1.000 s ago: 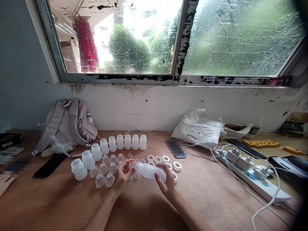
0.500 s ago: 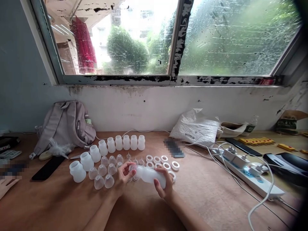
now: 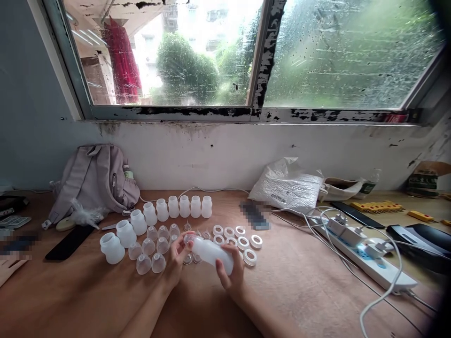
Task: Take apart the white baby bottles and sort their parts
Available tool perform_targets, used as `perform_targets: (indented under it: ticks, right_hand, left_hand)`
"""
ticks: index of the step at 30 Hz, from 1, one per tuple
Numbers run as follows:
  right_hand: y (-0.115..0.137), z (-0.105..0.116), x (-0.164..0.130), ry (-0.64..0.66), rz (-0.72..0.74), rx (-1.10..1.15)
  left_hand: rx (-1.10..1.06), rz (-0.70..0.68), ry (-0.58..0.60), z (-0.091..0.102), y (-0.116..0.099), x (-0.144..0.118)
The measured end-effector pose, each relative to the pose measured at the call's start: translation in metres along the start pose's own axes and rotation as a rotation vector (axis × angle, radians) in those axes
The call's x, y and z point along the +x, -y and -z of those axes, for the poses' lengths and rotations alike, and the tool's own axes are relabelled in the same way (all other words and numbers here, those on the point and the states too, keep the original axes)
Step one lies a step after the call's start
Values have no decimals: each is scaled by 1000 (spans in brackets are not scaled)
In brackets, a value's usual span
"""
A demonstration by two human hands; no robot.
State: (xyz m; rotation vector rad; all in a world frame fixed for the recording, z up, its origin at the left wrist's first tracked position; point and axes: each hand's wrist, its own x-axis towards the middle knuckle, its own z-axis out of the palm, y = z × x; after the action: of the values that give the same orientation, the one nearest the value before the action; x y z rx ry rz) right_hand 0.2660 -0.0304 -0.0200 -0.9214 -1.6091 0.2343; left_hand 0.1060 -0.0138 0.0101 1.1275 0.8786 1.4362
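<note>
I hold a frosted white bottle (image 3: 211, 251) tilted, low at the frame's centre, above the bench (image 3: 299, 281). My right hand (image 3: 230, 274) is wrapped around its base; my left hand (image 3: 178, 258) pinches its clear neck. Clear caps (image 3: 151, 253) sit left, white rings (image 3: 243, 241) right.

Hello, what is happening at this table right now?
A person holds a white plastic bottle on its side above the wooden table. The right hand grips its body, and the left hand works at its mouth end. Behind the hands stand a curved row of empty bottles, clear caps and white rings.
</note>
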Motion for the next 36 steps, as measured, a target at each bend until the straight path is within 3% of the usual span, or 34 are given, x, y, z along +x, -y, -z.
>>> perform_targets:
  ticks: [4,9,13,17,21,23,26,29,36]
  right_hand:
    - [24,-14,-6,174,-93,142]
    - [36,-20,-3,508,-429,508]
    - [30,-22,2,528,-601,718]
    - [21,-19,10,436,-598,766]
    - [-11,-4,36,90,-483,587]
    - [-37,4,58,-12,-441,423]
    - [-76,9,94,63,-395,119]
    - [-108,4,119,111,-407,35]
    - [-152,-15,127,246,-416,-29]
  left_hand:
    - [-115,-51,-116,13,-5,7]
    - [-67,-93,-162,16,-2,9]
    - [51,-180,-148,4,9,3]
    - [186,-260,-49,0,14,-1]
    - [483,-452,-58,12,15,0]
    - [665,-553,-97,20,16,2]
    - [867,-666,-90,29,18,5]
    - [953,-707,-39,31,20,5]
    - [1055,-669,85,28,22,3]
